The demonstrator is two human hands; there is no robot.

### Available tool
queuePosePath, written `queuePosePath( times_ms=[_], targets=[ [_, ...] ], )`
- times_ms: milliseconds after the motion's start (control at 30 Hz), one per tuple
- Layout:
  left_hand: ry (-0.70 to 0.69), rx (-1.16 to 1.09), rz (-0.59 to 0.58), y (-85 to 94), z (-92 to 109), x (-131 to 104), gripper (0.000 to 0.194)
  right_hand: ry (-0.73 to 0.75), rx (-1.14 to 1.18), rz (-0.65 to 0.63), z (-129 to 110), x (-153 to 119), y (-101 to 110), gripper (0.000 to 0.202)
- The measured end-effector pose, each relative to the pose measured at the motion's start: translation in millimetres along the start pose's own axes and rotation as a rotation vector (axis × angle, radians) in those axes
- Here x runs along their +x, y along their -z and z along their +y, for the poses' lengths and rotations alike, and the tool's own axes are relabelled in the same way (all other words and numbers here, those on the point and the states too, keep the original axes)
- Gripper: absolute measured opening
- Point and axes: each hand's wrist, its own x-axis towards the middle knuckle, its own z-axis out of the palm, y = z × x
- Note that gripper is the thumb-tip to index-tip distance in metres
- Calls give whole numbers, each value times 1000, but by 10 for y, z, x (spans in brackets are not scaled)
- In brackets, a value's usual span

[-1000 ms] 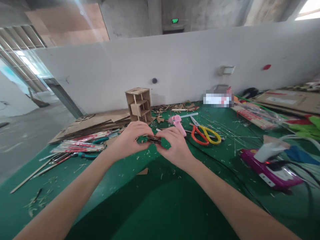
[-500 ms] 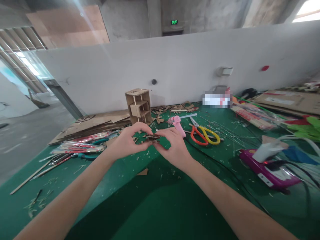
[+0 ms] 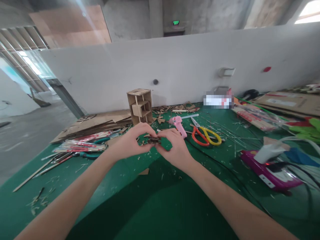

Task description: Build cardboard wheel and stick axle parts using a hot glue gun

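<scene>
Between my two hands is a small dark brown layered piece (image 3: 154,140), which looks like stacked bits of cardboard. My left hand (image 3: 136,140) pinches its left side between thumb and fingers. From the right, my right hand (image 3: 175,145) pinches the same piece, and the fingertips of both hands nearly meet. Fingers hide much of it. Just behind my hands stands a small cardboard shelf tower (image 3: 140,106) with stick supports. A pink hot glue gun (image 3: 179,126) with a glue stick in it lies right behind my right hand.
Scissors (image 3: 205,135) with orange and yellow handles lie right of the glue gun. A purple power strip (image 3: 270,173) with cables sits at the right. Cardboard sheets (image 3: 97,125) and bagged sticks (image 3: 80,145) lie at the left. Cardboard scraps (image 3: 175,109) line the wall on the green table (image 3: 150,213).
Both hands keep their pinch on the small piece, which has shifted and turned slightly, with the fingertips closer together. The whole view has drifted a little.
</scene>
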Motion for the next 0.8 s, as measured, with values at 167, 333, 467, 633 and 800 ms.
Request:
queuePosePath(
  times_ms=[167, 333, 467, 633, 800],
  targets=[
    [18, 55, -71, 10, 21, 23, 16, 30, -22, -6, 17, -2, 3, 19],
    [3, 115, -56, 6, 26, 22, 16, 41, -56, -6, 38, -8, 1, 18],
    [43, 135, -15, -9, -9, 0, 29, 33, -72, 10, 56, -15, -16, 20],
    [43, 121, -6, 1, -33, -2, 23, 21, -86, 25, 49, -11, -22, 19],
    [100, 71, -2, 14, -29, 6, 23, 9, -69, 26, 9, 0, 7, 17]
  ],
)
